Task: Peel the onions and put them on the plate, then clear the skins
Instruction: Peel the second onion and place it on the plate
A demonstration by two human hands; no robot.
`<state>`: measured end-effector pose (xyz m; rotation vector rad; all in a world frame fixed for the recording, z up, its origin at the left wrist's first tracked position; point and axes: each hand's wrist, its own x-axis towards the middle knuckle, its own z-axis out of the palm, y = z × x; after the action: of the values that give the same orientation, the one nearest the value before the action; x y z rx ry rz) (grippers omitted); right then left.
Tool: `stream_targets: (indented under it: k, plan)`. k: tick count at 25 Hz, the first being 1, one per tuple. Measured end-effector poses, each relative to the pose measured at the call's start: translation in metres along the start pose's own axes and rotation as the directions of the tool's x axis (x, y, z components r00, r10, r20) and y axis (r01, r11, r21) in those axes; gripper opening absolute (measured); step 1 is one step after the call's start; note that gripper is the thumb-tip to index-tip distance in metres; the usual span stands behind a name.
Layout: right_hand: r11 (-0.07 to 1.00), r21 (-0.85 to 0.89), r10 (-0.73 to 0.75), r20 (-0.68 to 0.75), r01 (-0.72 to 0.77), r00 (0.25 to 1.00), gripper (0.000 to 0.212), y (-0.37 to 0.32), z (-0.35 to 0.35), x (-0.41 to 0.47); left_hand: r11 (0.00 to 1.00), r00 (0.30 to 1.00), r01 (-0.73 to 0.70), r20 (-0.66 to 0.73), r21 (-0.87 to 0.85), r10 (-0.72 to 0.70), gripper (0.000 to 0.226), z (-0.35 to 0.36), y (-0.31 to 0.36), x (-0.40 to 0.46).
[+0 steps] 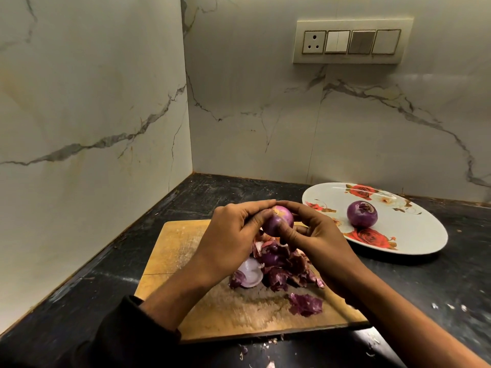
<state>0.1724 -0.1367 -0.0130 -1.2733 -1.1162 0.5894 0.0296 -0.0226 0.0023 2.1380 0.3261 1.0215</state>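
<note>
**Two hands on one onion**

Both of my hands curl around a red onion (279, 220) above the cutting board (172, 248) — left hand (231, 235) cupping, right hand (316, 235) thumb pressed on it. Skins (281, 266) are piled below; a peeled onion (362, 213) sits on the plate (414, 235).

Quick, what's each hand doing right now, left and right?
Left hand: fingers curled round the onion, holding it above the cutting board.
Right hand: also gripping the same onion, thumb on its front.
</note>
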Motion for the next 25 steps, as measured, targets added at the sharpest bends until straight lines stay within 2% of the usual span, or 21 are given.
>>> stream_targets:
  k: [9,16,25]
  plan:
    - [1.000,-0.029,0.007,-0.021,-0.007,1.000,0.046,0.001,-0.001,0.000,0.996,0.999,-0.046,0.013,0.076,0.045,0.033,0.003,-0.008,0.001]
    - [0.999,-0.027,-0.042,-0.017,0.041,0.999,0.040,0.004,0.004,-0.003,0.993,0.998,-0.051,-0.021,0.103,0.054,0.031,0.003,-0.009,-0.001]
    - [0.992,-0.088,-0.097,-0.067,0.091,0.993,0.044,0.005,0.013,-0.004,0.989,0.994,-0.049,-0.091,0.136,0.061,0.028,0.004,-0.004,-0.004]
